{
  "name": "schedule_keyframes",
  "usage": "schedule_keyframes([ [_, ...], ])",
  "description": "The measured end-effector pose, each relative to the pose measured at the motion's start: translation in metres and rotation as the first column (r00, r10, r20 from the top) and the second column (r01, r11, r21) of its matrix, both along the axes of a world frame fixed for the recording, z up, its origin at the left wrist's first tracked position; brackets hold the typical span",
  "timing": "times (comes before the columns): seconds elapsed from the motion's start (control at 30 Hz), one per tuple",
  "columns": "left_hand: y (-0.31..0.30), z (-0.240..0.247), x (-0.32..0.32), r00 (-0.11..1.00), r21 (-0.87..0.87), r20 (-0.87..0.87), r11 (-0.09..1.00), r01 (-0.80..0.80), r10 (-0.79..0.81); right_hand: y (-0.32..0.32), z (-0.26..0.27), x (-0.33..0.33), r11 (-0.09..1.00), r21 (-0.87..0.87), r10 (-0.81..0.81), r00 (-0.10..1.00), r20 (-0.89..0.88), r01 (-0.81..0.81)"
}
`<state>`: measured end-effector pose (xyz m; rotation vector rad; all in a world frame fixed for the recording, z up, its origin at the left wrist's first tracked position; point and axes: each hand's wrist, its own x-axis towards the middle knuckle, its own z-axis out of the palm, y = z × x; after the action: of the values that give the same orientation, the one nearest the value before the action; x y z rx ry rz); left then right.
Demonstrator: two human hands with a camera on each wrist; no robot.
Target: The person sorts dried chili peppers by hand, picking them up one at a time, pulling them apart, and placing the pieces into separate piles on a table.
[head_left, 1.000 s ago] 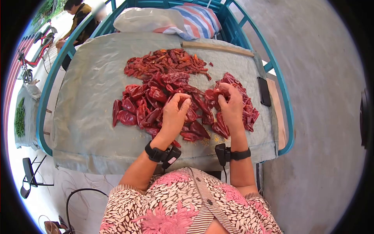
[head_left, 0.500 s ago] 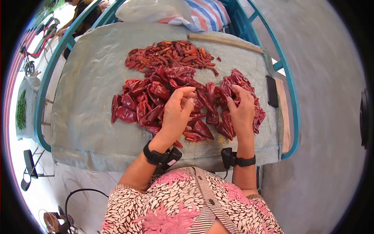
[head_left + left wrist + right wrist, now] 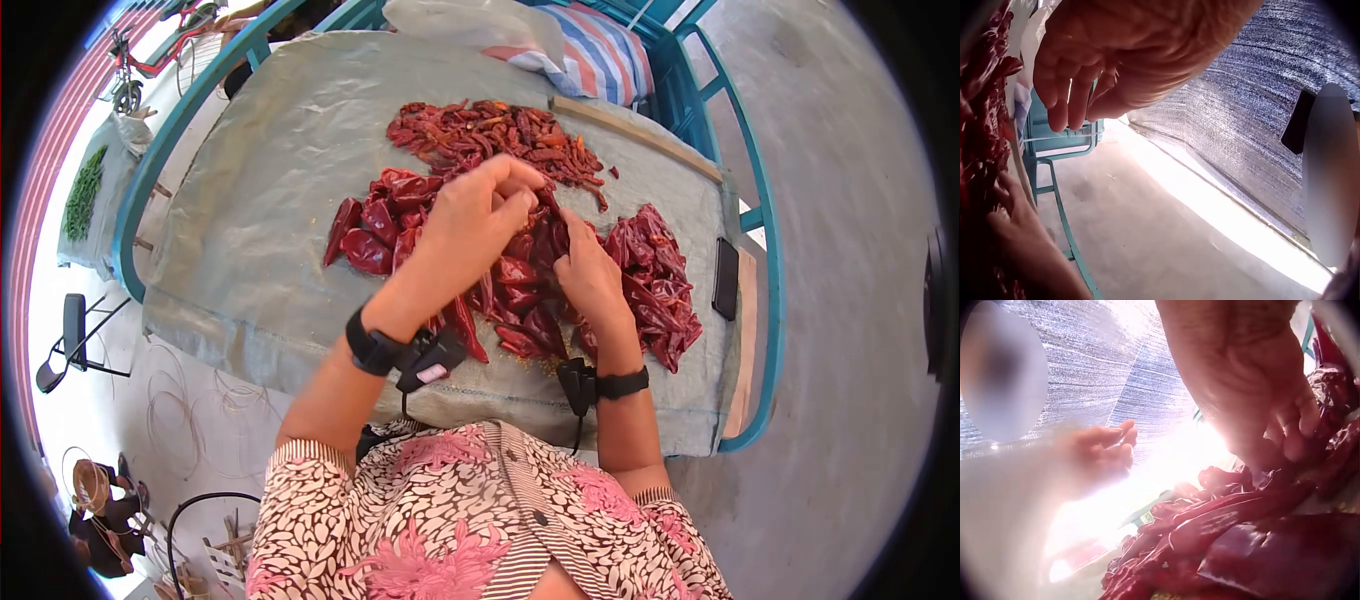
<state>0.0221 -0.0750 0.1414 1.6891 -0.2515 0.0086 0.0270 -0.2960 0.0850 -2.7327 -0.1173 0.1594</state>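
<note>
My left hand hovers over a heap of large, glossy dark-red dried peppers. In the left wrist view its fingers hang loosely bent toward the thumb, with nothing visible in them. My right hand is down at the right side of this heap, thumb and fingers about a dark-red pepper. In the right wrist view the curled fingers reach in among the peppers, and their grip is partly hidden. A second pile of wrinkled red peppers lies just right of the right hand.
Smaller dried chillies lie behind the heap on a grey-green sheet. A wooden strip, a phone and a striped sack are farther out. Teal rails border the cart bed. Yellow seeds are scattered near the front.
The head view has turned, shifting the cart. My left hand has moved forward and up over the heap. My right hand has moved from beside the right pile in to the main heap's peppers.
</note>
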Motion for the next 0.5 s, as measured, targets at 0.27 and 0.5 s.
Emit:
schedule_keyframes([
  [0.27, 0.013, 0.052, 0.048, 0.987, 0.116, 0.136, 0.991, 0.067, -0.082, 0.004, -0.009, 0.010, 0.995, -0.089, -0.041, 0.996, 0.080, 0.048],
  [0.5, -0.022, -0.017, 0.047, 0.968, 0.108, -0.011, 0.962, 0.252, -0.252, -0.006, -0.020, 0.003, 0.995, -0.097, 0.023, 0.972, 0.233, 0.000],
])
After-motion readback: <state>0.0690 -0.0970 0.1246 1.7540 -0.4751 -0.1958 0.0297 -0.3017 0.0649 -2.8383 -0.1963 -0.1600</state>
